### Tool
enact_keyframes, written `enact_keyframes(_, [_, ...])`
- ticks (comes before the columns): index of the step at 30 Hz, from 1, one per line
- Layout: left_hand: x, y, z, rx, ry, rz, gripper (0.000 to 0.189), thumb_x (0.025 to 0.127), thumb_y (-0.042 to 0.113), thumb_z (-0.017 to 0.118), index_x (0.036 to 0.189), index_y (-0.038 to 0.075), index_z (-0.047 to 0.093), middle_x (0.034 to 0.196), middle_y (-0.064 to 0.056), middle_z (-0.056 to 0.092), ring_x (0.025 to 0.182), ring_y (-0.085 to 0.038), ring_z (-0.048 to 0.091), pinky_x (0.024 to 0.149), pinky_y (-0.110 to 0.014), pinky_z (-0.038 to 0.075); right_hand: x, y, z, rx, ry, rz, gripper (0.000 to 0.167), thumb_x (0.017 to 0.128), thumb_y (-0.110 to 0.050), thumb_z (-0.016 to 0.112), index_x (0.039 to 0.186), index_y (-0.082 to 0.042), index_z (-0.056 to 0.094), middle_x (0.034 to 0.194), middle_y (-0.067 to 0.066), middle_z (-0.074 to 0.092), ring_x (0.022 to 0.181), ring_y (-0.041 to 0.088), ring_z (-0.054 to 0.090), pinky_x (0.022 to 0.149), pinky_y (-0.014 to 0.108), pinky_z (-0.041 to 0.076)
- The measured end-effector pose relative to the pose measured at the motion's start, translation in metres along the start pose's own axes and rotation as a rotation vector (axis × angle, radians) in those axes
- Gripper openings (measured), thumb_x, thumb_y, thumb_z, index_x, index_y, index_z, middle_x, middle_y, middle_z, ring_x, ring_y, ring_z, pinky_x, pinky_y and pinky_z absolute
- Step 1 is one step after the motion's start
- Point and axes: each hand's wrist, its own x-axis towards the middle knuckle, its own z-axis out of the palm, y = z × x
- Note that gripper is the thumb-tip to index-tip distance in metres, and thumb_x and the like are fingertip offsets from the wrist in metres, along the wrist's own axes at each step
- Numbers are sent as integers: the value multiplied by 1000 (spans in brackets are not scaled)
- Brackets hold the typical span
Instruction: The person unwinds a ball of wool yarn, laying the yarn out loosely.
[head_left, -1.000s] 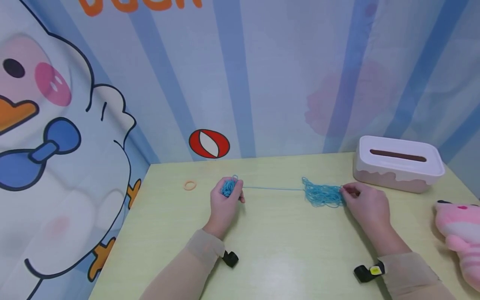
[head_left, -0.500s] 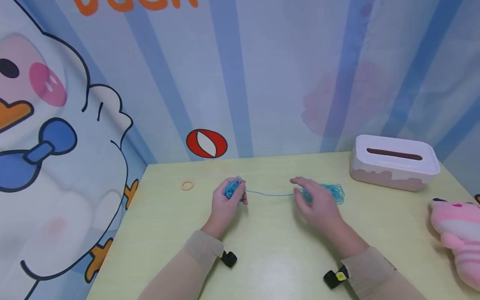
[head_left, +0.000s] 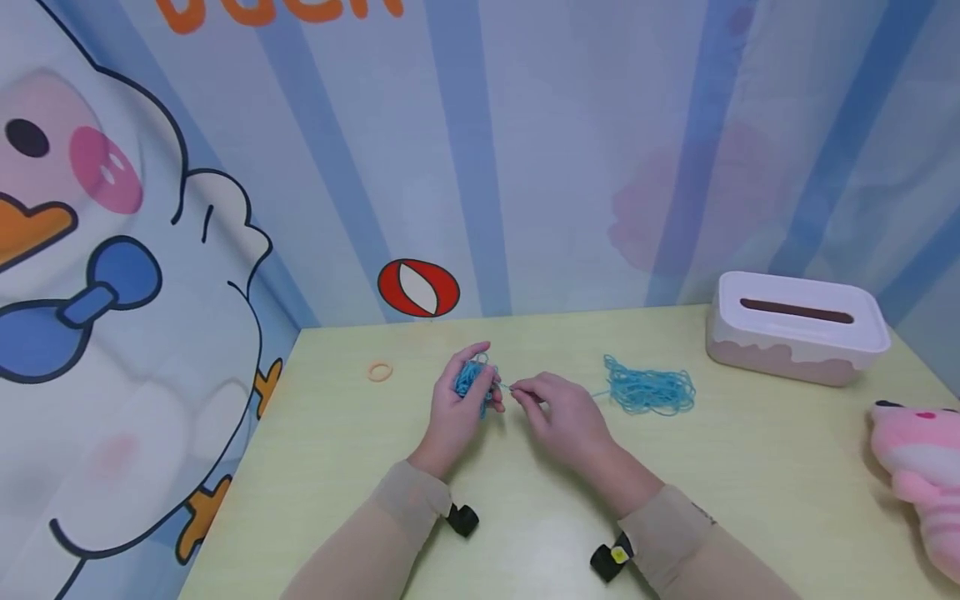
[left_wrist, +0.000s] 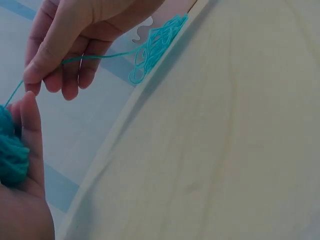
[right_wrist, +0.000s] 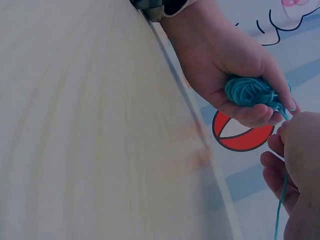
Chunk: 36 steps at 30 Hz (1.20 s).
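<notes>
A small wound bundle of blue yarn lies in my left hand, the thumb and fingers curled round it. Close on its right, my right hand pinches the yarn strand between thumb and index finger. From there the strand runs back under the right hand to a loose heap of blue yarn on the table. In the left wrist view the right fingertips stand just above the left fingers, with a short piece of strand between them.
An orange ring lies left of the hands on the pale table. At the back right stands a white and pink tissue box. A pink plush toy lies at the right edge. A printed curtain hangs behind.
My right hand has moved left from the yarn heap to beside the left hand and now pinches the strand there. The left hand still holds its bundle; its index finger has straightened upward.
</notes>
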Motion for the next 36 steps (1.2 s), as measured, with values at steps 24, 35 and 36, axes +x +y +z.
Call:
enact_keyframes(24, [1,-2,-1,81,184,-68,29,109,38,71,117,10,70,94,-4,69,66,-17,67,66,-23,62,-17,55,-72,-19,286,23,10,99,-5,77,106,-1,82,95,10,82,84,24,78,79,17,60])
enact_keyframes(35, [-1,-1,-2,61,208,-48,29,111,40,67,105,12,59,85,-4,66,64,-16,62,61,-22,58,-29,79,-101,-34,360,138,13,100,-9,76,110,-3,83,97,13,84,87,-22,58,84,-3,41])
enact_keyframes(36, [0,-1,-2,44,206,-40,28,112,39,65,105,12,58,85,-4,66,64,-16,61,60,-22,57,-31,81,-104,-39,352,164,14,101,-11,76,111,-4,83,97,13,84,88,-25,54,83,-2,42])
